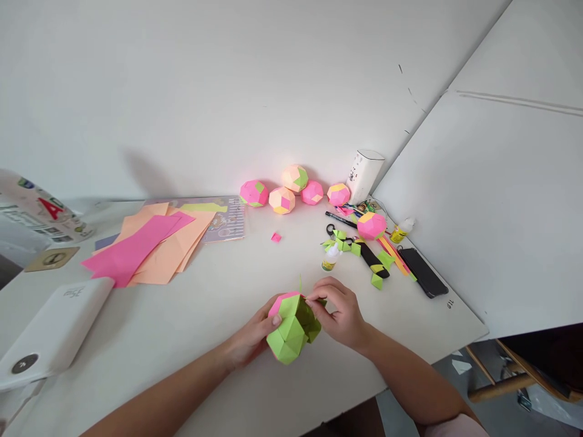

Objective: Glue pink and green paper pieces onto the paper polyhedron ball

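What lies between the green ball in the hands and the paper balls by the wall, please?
A small pink paper piece, nearer the paper balls; the head view shows it.

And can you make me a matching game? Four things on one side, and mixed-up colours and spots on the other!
Things:
1. Power bank
2. Open paper ball
3. Phone
4. Pile of paper sheets

Clues:
A. Black, lying on the right
B. Pink and peach, spread out
C. White, on the left
D. Green and pink, held in the left hand

Right pairs: 1-C, 2-D, 3-A, 4-B
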Action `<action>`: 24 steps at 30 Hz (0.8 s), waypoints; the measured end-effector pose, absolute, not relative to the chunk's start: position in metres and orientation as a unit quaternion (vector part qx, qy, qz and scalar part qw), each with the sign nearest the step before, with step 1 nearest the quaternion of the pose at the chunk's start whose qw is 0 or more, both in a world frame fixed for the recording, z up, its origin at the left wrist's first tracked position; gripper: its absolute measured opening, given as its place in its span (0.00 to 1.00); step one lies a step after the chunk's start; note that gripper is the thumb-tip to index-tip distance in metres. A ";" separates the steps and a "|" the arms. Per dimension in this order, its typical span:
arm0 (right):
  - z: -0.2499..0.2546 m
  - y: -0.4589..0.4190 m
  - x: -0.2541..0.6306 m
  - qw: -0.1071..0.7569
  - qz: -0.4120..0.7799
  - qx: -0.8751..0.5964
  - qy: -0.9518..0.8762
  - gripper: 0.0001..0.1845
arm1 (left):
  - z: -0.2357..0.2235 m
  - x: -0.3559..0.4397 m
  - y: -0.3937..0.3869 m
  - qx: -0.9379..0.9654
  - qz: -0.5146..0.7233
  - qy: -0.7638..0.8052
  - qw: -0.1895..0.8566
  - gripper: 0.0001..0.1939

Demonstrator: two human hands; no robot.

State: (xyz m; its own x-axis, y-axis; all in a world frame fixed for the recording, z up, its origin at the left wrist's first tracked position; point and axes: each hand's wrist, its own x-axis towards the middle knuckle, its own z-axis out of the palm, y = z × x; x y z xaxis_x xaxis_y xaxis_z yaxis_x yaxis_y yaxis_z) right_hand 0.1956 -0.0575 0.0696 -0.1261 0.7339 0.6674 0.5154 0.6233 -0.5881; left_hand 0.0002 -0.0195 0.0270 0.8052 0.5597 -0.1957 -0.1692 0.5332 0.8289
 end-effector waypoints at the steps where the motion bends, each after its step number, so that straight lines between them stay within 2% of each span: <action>1: 0.070 -0.058 0.196 0.508 0.106 -0.420 -0.744 0.07 | 0.027 0.000 -0.019 0.434 0.217 0.226 0.845 0.38; 11: 0.071 -0.057 0.197 0.494 0.073 -0.422 -0.757 0.08 | 0.029 0.002 -0.023 0.471 0.232 0.234 0.818 0.36; 18: 0.074 -0.058 0.197 0.483 0.000 -0.384 -0.787 0.09 | 0.025 0.001 -0.026 0.532 0.279 0.199 0.774 0.36; 24: 0.076 -0.058 0.198 0.536 -0.015 -0.293 -0.792 0.13 | 0.019 0.003 -0.029 0.578 0.365 0.123 0.719 0.38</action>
